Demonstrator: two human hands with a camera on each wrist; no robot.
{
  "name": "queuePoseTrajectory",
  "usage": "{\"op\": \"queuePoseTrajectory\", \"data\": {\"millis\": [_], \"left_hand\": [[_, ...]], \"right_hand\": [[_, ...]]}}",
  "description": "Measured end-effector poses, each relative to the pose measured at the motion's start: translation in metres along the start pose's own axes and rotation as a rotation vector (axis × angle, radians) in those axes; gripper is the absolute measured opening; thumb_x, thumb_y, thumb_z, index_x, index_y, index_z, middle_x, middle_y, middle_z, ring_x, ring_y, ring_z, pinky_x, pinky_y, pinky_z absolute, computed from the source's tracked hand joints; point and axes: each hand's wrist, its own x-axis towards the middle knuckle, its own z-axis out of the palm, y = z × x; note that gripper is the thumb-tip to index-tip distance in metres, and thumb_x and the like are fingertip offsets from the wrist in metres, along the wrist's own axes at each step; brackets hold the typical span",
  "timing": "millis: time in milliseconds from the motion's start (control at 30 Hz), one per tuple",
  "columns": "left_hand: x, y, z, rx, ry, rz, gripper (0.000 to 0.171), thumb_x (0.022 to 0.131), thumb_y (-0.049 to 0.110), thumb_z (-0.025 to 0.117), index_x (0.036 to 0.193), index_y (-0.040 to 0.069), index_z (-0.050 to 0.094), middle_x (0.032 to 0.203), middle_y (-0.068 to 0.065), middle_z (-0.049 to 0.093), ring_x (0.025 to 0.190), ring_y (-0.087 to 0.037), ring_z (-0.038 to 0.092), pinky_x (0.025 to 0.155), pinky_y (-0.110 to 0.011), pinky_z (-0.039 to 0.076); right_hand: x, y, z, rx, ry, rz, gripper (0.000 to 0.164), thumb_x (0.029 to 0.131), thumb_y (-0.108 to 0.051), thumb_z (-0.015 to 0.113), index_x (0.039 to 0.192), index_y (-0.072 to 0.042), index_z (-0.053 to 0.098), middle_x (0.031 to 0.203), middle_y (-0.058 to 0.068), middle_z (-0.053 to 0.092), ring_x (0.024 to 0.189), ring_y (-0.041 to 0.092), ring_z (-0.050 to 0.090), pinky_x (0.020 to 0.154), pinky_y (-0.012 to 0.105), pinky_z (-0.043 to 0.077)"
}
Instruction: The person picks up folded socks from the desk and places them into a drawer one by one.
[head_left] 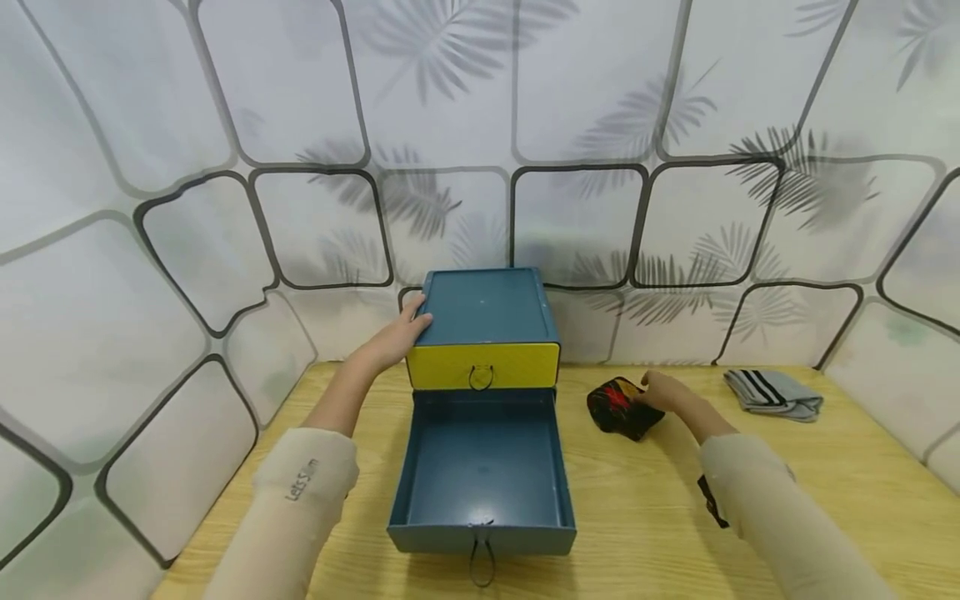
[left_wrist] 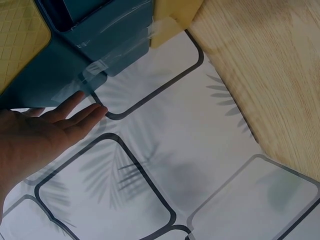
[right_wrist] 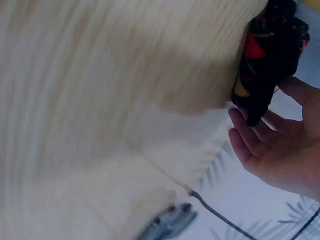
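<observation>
A small two-drawer cabinet (head_left: 483, 304) has a blue top and a yellow upper drawer (head_left: 442, 367). Its blue lower drawer (head_left: 483, 467) is pulled out, with nothing lying inside. My left hand (head_left: 393, 337) rests against the cabinet's left top edge; its fingers look extended in the left wrist view. To the right of the cabinet, my right hand (head_left: 667, 393) pinches one end of a black folded cloth (head_left: 621, 408) with red and yellow marks. The right wrist view has the thumb on one side of this cloth (right_wrist: 267, 60) and the fingers on the other.
Farther right on the wooden table (head_left: 637, 517) lies a folded grey cloth (head_left: 776, 393) with black stripes. A patterned wall covering (head_left: 577, 225) stands close behind the cabinet and along both sides. A cord loop (head_left: 483, 567) hangs from the lower drawer's front.
</observation>
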Motion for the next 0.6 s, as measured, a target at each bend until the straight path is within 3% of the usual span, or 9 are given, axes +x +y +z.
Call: {"op": "queuePoseTrajectory", "data": {"millis": [67,100,167,233,300,433,567,600], "left_hand": [[0.0,0.001,0.0,-0.002,0.003,-0.005,0.057,0.103,0.032,0.022,0.148,0.015,-0.007,0.151,-0.016,-0.007,0.134,-0.04,0.009,0.105,-0.053,0.016],[0.0,0.001,0.001,-0.005,0.003,-0.005,0.057,0.103,0.032,0.022,0.148,0.015,-0.007,0.151,-0.016,-0.007,0.134,-0.04,0.009,0.105,-0.052,0.016],[0.0,0.002,0.001,-0.01,0.003,-0.006,0.057,0.103,0.032,0.022,0.148,0.015,-0.007,0.151,-0.016,-0.006,0.134,-0.04,0.009,0.105,-0.052,0.016],[-0.001,0.002,0.001,-0.015,0.005,-0.008,0.057,0.103,0.031,0.022,0.148,0.015,-0.007,0.151,-0.016,-0.006,0.134,-0.039,0.008,0.105,-0.052,0.016],[-0.001,0.002,0.001,-0.018,0.007,-0.008,0.057,0.103,0.031,0.022,0.148,0.015,-0.007,0.151,-0.016,-0.007,0.134,-0.04,0.008,0.105,-0.052,0.015],[-0.002,0.003,0.001,-0.012,0.009,-0.009,0.057,0.103,0.031,0.022,0.148,0.015,-0.007,0.151,-0.016,-0.007,0.134,-0.04,0.008,0.105,-0.053,0.016],[-0.001,0.002,0.002,-0.003,0.004,-0.007,0.057,0.103,0.032,0.021,0.148,0.014,-0.007,0.151,-0.017,-0.006,0.134,-0.04,0.008,0.105,-0.053,0.015],[-0.001,0.002,0.002,-0.003,0.005,-0.006,0.057,0.103,0.032,0.021,0.148,0.014,-0.008,0.151,-0.017,-0.006,0.134,-0.04,0.008,0.105,-0.053,0.015]], "right_hand": [[0.008,0.019,0.009,0.098,-0.052,0.057,0.062,0.086,-0.043,0.062,0.11,0.014,0.056,0.097,0.025,0.057,0.079,0.031,0.058,0.066,0.042,0.049],[0.005,0.018,0.009,0.154,-0.074,0.091,0.062,0.086,-0.043,0.062,0.109,0.015,0.056,0.095,0.024,0.057,0.074,0.028,0.056,0.062,0.039,0.049],[-0.01,0.0,0.002,0.273,-0.09,0.145,0.063,0.086,-0.04,0.062,0.111,0.017,0.052,0.096,0.025,0.053,0.071,0.026,0.053,0.058,0.037,0.048],[-0.035,-0.038,-0.012,0.373,-0.101,0.252,0.061,0.086,-0.03,0.063,0.116,0.02,0.044,0.102,0.027,0.048,0.076,0.028,0.051,0.061,0.038,0.049],[-0.052,-0.06,-0.019,0.445,-0.079,0.281,0.059,0.086,-0.025,0.061,0.115,0.022,0.04,0.106,0.028,0.045,0.082,0.029,0.051,0.064,0.037,0.05],[-0.068,-0.081,-0.023,0.512,-0.045,0.284,0.04,0.086,-0.018,0.059,0.1,0.018,0.049,0.094,0.021,0.049,0.077,0.023,0.052,0.066,0.033,0.048],[-0.072,-0.081,-0.023,0.554,-0.035,0.198,0.026,0.086,-0.013,0.057,0.092,0.012,0.06,0.099,0.019,0.055,0.087,0.028,0.055,0.078,0.039,0.047],[-0.072,-0.079,-0.023,0.582,-0.045,0.166,0.021,0.087,-0.011,0.056,0.082,0.009,0.061,0.092,0.017,0.056,0.085,0.028,0.054,0.078,0.039,0.046]]}}
